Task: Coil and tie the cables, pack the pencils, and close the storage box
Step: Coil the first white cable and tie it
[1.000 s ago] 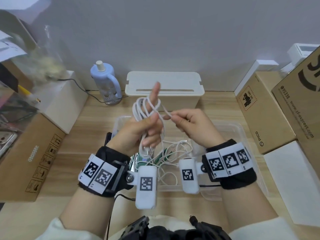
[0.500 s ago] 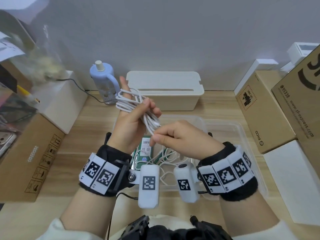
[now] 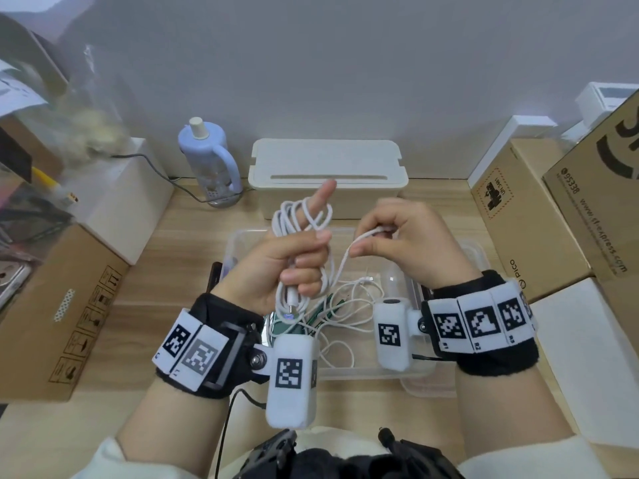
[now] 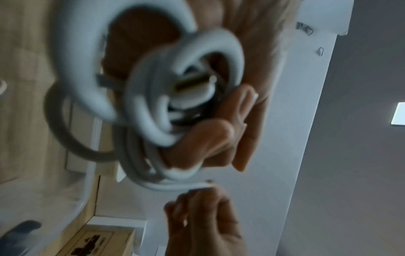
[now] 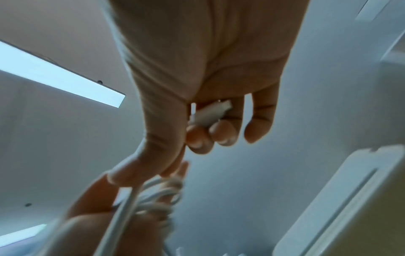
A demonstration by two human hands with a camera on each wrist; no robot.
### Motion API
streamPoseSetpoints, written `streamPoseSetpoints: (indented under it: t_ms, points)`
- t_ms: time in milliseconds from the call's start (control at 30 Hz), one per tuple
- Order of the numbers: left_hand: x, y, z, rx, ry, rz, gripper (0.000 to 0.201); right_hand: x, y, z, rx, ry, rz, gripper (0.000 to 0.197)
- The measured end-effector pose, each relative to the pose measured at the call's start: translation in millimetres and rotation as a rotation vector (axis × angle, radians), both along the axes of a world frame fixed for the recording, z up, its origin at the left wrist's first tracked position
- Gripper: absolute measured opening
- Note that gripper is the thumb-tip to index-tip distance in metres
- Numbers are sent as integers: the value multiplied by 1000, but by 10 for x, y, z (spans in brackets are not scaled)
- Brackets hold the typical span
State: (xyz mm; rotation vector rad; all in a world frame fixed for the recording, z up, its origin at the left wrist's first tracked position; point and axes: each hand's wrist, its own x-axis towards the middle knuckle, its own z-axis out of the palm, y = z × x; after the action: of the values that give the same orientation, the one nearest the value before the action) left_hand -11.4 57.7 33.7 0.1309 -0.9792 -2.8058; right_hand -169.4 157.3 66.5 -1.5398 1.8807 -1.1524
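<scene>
My left hand (image 3: 297, 257) grips a coiled white cable (image 3: 294, 216) above the clear plastic storage box (image 3: 235, 243); the index finger points up through the loops. A plug end hangs below the fist. In the left wrist view the blurred coils (image 4: 153, 107) fill the palm. My right hand (image 3: 397, 236) pinches the cable's free end (image 3: 366, 235) to the right of the coil; the right wrist view shows the white connector (image 5: 210, 112) held between its curled fingers. More loose white cable (image 3: 345, 305) and green pencils (image 3: 318, 312) lie inside the box.
A cream lidded box (image 3: 328, 167) stands behind the storage box, with a pale blue bottle (image 3: 207, 160) to its left. Cardboard boxes (image 3: 58, 305) flank the left side, and more cartons (image 3: 532, 219) line the right. The wooden table (image 3: 166, 271) shows between them.
The left hand has turned back upright with its index finger raised through the coil. The right hand has moved up and right, drawing the free end away from the coil.
</scene>
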Motion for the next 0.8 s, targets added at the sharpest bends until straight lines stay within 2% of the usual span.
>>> streamPoseSetpoints:
  t_ms: [67, 133, 233, 300, 367, 433, 600, 700, 800]
  points:
    - [-37, 50, -29, 15, -79, -43, 86, 50, -24, 24, -94, -29, 51, 28]
    - [-60, 92, -30, 37, -69, -61, 91, 108, -52, 4, -154, -140, 66, 34]
    - [-64, 104, 16, 60, 58, -42, 64, 148, -65, -50, -139, -528, 59, 63]
    - [-53, 112, 41, 51, 121, -115, 55, 146, -55, -88, -31, -720, 159, 71]
    - [-45, 133, 65, 11, 81, -187, 48, 168, -65, -96, 111, -788, 324, 72]
    - [-61, 153, 98, -44, -19, -237, 46, 179, -64, -108, 176, -855, 436, 87]
    - [-152, 173, 217, -174, -97, -197, 44, 174, -18, -92, 120, -1164, 543, 62]
    - [-195, 161, 196, -92, -45, -237, 44, 191, 13, -104, 22, -1327, 515, 49]
    - [-244, 188, 154, 6, -3, -187, 39, 196, -9, -124, -90, -1324, 425, 39]
